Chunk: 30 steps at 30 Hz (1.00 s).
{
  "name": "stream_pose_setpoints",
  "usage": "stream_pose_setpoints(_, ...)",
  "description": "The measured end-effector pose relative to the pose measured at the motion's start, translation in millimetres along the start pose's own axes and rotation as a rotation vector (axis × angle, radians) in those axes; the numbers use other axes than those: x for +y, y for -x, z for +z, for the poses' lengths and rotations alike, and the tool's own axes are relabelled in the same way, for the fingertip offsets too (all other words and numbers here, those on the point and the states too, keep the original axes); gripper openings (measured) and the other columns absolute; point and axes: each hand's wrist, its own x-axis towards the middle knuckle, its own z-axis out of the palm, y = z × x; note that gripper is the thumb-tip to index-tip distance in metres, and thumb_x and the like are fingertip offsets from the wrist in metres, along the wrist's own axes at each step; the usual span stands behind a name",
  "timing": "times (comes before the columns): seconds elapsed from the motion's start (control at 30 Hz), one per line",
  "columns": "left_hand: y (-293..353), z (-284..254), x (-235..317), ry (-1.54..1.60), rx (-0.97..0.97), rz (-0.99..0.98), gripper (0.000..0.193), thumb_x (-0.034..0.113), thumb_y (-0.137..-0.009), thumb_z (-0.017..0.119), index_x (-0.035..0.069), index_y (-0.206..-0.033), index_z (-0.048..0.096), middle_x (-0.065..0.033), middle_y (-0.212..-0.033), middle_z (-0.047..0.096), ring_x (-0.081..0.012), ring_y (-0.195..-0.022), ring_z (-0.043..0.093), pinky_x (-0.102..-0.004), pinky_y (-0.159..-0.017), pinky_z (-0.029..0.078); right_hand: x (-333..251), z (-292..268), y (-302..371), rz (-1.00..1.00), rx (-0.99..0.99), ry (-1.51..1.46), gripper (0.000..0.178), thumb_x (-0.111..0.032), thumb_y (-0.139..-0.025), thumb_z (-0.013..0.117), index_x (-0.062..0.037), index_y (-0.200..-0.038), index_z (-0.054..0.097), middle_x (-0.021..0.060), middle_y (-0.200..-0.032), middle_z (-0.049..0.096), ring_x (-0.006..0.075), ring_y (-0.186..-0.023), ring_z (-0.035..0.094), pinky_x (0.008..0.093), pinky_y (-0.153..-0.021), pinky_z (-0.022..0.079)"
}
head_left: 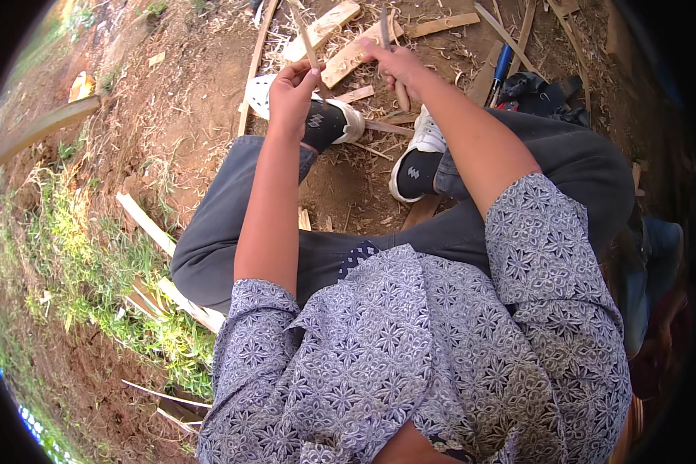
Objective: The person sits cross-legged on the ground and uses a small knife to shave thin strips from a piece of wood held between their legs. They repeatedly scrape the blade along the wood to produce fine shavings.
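Note:
My left hand (292,93) grips a thin bamboo strip (308,46) that slants up and away from me, above my left shoe. My right hand (390,62) is closed around the wooden handle of a knife (400,94), whose dark blade points up past my fingers toward the strip. Both hands are held out over my feet, a short gap between them. I sit low with knees bent, in grey trousers and white shoes with black socks.
Split bamboo pieces and shavings (348,54) lie on the red dirt ahead of my feet. A long bamboo pole (31,135) runs at the far left beside grass. A blue-handled tool (503,66) and a dark bag (537,93) lie at the right.

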Motion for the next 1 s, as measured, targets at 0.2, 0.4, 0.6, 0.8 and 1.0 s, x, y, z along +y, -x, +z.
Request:
stream_pose_setpoints(0.2,11.1,7.8,5.5,0.315,0.138,0.029,0.022,0.007,-0.098,0.069,0.001,-0.115,0.057,-0.012,-0.107,0.07,-0.0212,-0.097,0.071,-0.0369,-0.088,0.059,-23.9,47.8,17.8,-0.14,-0.338,0.083,0.04,-0.042,-0.094,0.074,-0.0104,-0.119,0.072,-0.0061,-0.062,0.046,0.0069,-0.048,0.042,0.0252,-0.046,0.036)
stream_pose_setpoints(0.4,21.1,-6.9,13.8,0.25,0.094,-0.021,0.023,0.01,-0.098,0.071,0.002,-0.115,0.058,-0.0114,-0.107,0.069,-0.0207,-0.095,0.071,-0.034,-0.085,0.06,-32.6,42.0,9.5,-0.04,-0.411,0.134,0.034,-0.039,-0.095,0.072,-0.0145,-0.12,0.075,-0.0058,-0.063,0.048,0.0064,-0.047,0.043,0.0275,-0.044,0.036)
stream_pose_setpoints(0.6,11.9,-16.5,16.8,0.28,0.107,-0.022,0.024,0.004,-0.097,0.07,-0.002,-0.116,0.057,-0.0158,-0.109,0.067,-0.0249,-0.097,0.072,-0.0353,-0.087,0.06,-31.7,28.6,6.2,0.013,-0.496,0.074,0.041,-0.041,-0.097,0.07,-0.0106,-0.124,0.072,-0.0073,-0.06,0.045,0.0047,-0.045,0.04,0.0243,-0.045,0.034)
stream_pose_setpoints(0.8,2.9,-23.6,17.1,0.182,0.056,0.026,0.028,0.009,-0.098,0.07,-0.003,-0.119,0.056,-0.0155,-0.111,0.067,-0.0254,-0.099,0.072,-0.035,-0.087,0.06,-17.7,40.0,-14.8,-0.102,-0.446,0.225,0.042,-0.039,-0.087,0.081,-0.0099,-0.117,0.074,0.0022,-0.078,0.067,0.0089,-0.047,0.045,0.027,-0.044,0.038)
stream_pose_setpoints(1.0,-8.2,-58.0,49.9,0.217,0.251,0.17,0.027,0.019,-0.105,0.063,-0.003,-0.119,0.061,-0.0164,-0.112,0.068,-0.0249,-0.094,0.073,-0.0347,-0.083,0.062,-15.1,37.6,-29.2,-0.139,-0.459,0.381,0.033,-0.036,-0.093,0.075,-0.01,-0.113,0.074,-0.0022,-0.087,0.068,0.0062,-0.051,0.047,0.0244,-0.047,0.04)
